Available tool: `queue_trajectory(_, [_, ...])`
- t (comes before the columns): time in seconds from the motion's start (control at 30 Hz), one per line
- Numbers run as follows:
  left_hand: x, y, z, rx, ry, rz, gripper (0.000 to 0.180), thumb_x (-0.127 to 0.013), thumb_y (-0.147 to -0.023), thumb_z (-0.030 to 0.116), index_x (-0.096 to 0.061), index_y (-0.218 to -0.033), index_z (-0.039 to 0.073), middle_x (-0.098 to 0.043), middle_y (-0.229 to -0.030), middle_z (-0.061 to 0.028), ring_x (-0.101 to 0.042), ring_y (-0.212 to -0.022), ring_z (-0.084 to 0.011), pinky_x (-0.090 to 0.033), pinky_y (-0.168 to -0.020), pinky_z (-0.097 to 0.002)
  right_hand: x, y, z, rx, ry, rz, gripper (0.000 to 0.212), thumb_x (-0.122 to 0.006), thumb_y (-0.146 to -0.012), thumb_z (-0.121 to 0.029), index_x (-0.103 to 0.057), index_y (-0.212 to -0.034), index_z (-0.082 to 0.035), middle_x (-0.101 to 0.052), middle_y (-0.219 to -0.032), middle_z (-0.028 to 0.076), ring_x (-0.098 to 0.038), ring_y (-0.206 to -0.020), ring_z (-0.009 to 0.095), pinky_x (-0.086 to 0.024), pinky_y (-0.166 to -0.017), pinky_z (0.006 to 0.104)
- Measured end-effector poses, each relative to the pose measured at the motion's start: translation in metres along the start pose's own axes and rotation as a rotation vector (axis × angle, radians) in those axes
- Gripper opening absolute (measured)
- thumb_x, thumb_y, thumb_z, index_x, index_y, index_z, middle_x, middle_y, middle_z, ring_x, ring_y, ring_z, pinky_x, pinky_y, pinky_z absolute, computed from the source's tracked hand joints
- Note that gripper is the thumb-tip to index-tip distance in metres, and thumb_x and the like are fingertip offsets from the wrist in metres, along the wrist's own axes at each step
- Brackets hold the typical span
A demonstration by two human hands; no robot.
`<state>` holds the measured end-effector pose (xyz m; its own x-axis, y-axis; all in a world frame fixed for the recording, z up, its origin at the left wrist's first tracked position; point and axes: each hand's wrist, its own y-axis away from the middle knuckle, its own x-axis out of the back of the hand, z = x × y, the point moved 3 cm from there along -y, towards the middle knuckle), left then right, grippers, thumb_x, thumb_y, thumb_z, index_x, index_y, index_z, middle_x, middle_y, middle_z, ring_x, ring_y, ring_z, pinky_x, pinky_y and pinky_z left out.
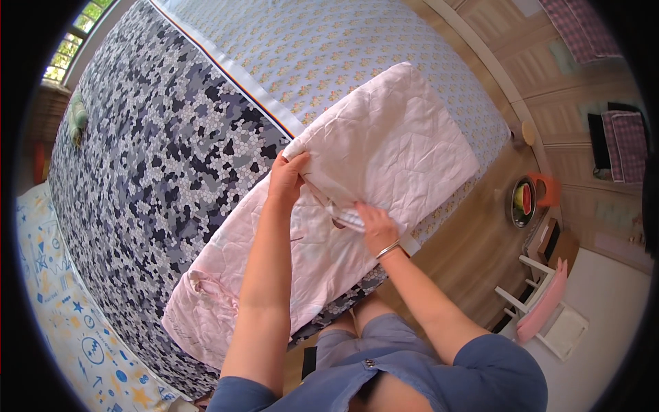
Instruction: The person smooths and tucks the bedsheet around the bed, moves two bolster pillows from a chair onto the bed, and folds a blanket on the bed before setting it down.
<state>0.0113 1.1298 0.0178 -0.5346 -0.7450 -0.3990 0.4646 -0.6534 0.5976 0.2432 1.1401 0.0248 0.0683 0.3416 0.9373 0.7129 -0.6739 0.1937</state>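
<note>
Pink quilted blanket (405, 130), probably soft and light.
Likely floppy; best held by its edges: pinched in left hand (288, 176), touched by right hand (379, 229), can't tell how tightly.

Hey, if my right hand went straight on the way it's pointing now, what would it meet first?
The pink quilt: its upper fold lies directly ahead of your right hand. From this one view, depth is unclear, so the fingers might push into the fold or slide over it.
</note>
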Motion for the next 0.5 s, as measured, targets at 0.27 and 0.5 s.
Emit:
queue_trajectory(0.27, [0.037, 0.000, -0.042, -0.190, -0.235, 0.241, 0.030, -0.061, -0.071, 0.006, -0.048, -0.098, 0.001, -0.056, -0.085, -0.0051, -0.055, -0.072, -0.0149, -0.047, -0.062, -0.0270, 0.037, 0.029, -0.009, 0.292, 0.053, -0.266, 0.045, -0.049, -0.073, -0.016, -0.043, -0.117, -0.017, -0.049, -0.108, 0.014, -0.049, -0.094, 0.029, -0.042, -0.076, 0.0369])
queue_trajectory(0.5, [0.020, 0.006, 0.000, -0.363, -0.999, 0.332, 0.039, -0.063, -0.069, 0.013, -0.043, -0.101, 0.002, -0.055, -0.085, -0.0136, -0.055, -0.075, -0.0209, -0.044, -0.065, -0.0265, 0.030, 0.022, 0.009, 0.212, -0.273, -0.522, 0.047, -0.051, -0.074, -0.041, -0.046, -0.114, -0.016, -0.043, -0.118, 0.013, -0.036, -0.112, 0.029, -0.035, -0.087, 0.0424])
